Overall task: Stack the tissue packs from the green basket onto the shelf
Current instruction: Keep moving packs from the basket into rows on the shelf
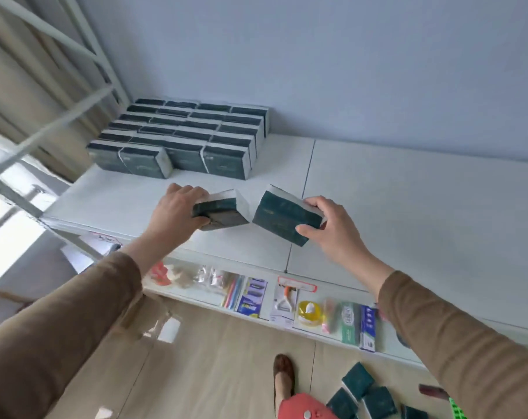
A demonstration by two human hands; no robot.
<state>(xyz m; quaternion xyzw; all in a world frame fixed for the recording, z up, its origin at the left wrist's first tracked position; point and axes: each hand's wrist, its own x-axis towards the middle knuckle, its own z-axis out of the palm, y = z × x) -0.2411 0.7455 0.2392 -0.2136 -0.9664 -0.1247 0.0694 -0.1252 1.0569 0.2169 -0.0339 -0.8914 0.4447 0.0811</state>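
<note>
We see two hands, and each one holds one dark green tissue pack with white sides. The left hand (178, 207) curls its fingers over the top of the left tissue pack (221, 214), with the thumb under it. The right hand (332, 229) grips the right tissue pack (283, 217) at its right end, thumb in front and fingers behind. Both packs are tilted and sit just over the flat white top shelf (408, 213), and their near corners come very close together; we cannot tell if they touch. Farther back on the same shelf, next to the pale blue wall (317, 55), is a big block of the same dark green packs (181, 137). We count about six rows going back and about four packs in a row, but the far ones are too blurry to count well. Down on the light wood floor (211, 373) we see four or five more dark green packs (365, 394), lying loose. A bright green basket edge (456, 409) pokes in at the bottom right corner. Below the top shelf is a lower white shelf (287, 323) with a row of small goods in packets. Both arms wear brown sleeves (60, 328). We see one brown shoe (283, 373) on the floor. At the left are white metal bars (60, 122) and beige curtains (20, 71).
</note>
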